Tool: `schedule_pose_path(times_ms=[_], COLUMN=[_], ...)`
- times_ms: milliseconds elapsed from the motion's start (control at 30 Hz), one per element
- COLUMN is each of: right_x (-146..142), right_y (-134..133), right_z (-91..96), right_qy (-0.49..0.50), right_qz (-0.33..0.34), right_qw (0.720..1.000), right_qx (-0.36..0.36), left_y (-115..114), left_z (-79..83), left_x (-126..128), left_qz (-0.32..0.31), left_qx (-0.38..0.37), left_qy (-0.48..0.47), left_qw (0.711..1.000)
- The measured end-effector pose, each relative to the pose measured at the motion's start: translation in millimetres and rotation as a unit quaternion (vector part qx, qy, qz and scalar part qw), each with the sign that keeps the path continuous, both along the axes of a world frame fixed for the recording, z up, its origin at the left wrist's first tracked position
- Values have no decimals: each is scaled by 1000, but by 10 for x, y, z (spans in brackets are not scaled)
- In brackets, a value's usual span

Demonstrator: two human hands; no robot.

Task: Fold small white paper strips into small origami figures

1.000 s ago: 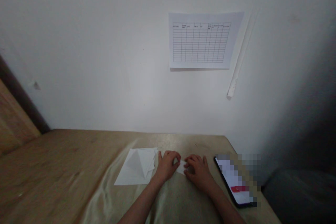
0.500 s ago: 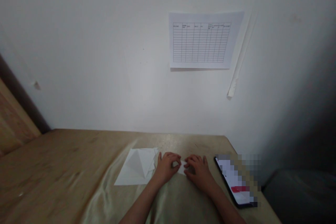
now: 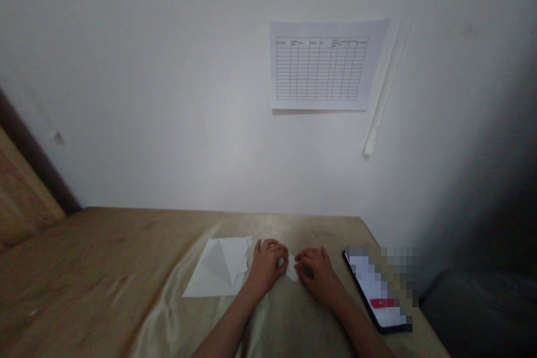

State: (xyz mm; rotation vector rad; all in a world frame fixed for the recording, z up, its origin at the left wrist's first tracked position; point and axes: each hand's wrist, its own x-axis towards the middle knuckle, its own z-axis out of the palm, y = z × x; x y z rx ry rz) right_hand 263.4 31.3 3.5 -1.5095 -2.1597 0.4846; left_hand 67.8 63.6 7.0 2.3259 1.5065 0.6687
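A small piece of white paper (image 3: 292, 268) is between my two hands, over the cloth-covered table (image 3: 310, 324). My left hand (image 3: 268, 263) is closed in a pinch at the paper's left edge, thumb and fingertips meeting. From the other side my right hand (image 3: 314, 268) pinches its right edge, the fingers curled inward. The fingers partly cover the paper, so its folds cannot be made out. Just left of my left hand lie several sheets of white paper (image 3: 205, 277), the top one creased in a triangular shape, their right edges torn.
A phone (image 3: 375, 291) with its screen lit lies right of my right hand, near the table's right edge. Behind the table rises a white wall (image 3: 146, 95), with a printed table sheet (image 3: 323, 67) stuck to it. A wooden board (image 3: 25, 196) stands at far left.
My hands have shifted slightly, and more of the small paper shows between them, at a different angle. The sheets and phone stay in place.
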Motion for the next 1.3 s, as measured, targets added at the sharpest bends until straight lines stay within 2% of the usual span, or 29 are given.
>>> schedule_pose_path(times_ms=[300, 933, 1300], right_x=[0, 11, 47], right_y=[-2, 39, 70], right_z=[0, -70, -110], right_qy=[21, 21, 53], right_qz=[-2, -3, 7], right_qw=[1000, 1000, 998], right_qx=[-8, -16, -15], left_y=[-19, -152, -68], left_z=[25, 48, -2], left_x=[-32, 9, -27], left_qz=[14, 11, 7], left_qx=[-35, -49, -65], left_qy=[19, 20, -17], left_qw=[999, 999, 998])
